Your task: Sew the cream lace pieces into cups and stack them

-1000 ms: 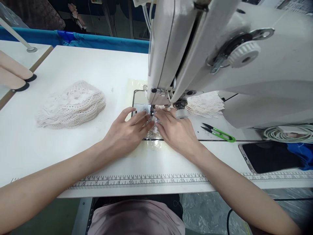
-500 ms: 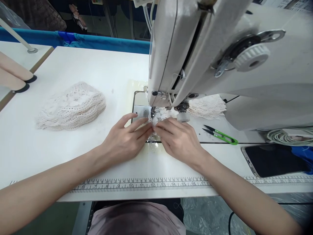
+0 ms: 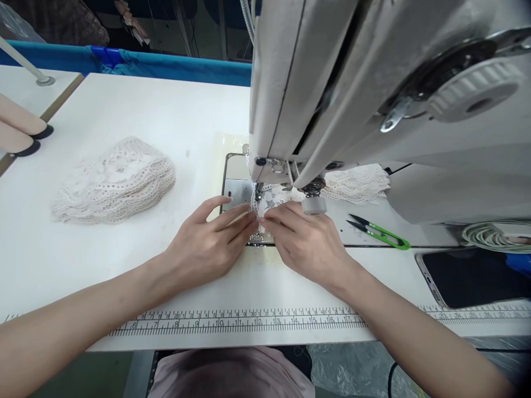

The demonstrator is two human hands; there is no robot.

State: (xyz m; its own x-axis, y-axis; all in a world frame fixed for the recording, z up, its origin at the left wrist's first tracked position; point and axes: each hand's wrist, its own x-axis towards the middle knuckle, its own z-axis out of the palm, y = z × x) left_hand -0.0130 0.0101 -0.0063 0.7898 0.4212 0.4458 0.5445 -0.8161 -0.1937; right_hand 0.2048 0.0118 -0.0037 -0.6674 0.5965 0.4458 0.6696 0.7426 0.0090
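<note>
A piece of white lace (image 3: 271, 194) lies under the presser foot (image 3: 259, 190) of the sewing machine (image 3: 307, 88). My left hand (image 3: 211, 235) is at the left of the lace, thumb and fingers closed at its near edge, the index finger stretched toward the metal plate (image 3: 238, 190). Opposite it, my right hand (image 3: 309, 237) pinches the lace just in front of the foot. The fingertips of both hands nearly meet, and they hide part of the lace edge. More lace (image 3: 357, 183) is bunched behind the right hand, under the machine arm.
A stack of lace (image 3: 116, 182) lies on the table at left. Green thread snips (image 3: 381, 235), a phone (image 3: 473, 276) and a coiled cable (image 3: 495, 235) lie at right. A printed ruler strip (image 3: 257, 323) runs along the front edge. Two padded pale forms (image 3: 19, 130) stick in at far left.
My view has shifted slightly closer to the machine. Both hands stay at the lace in front of the presser foot, with only slight finger movement.
</note>
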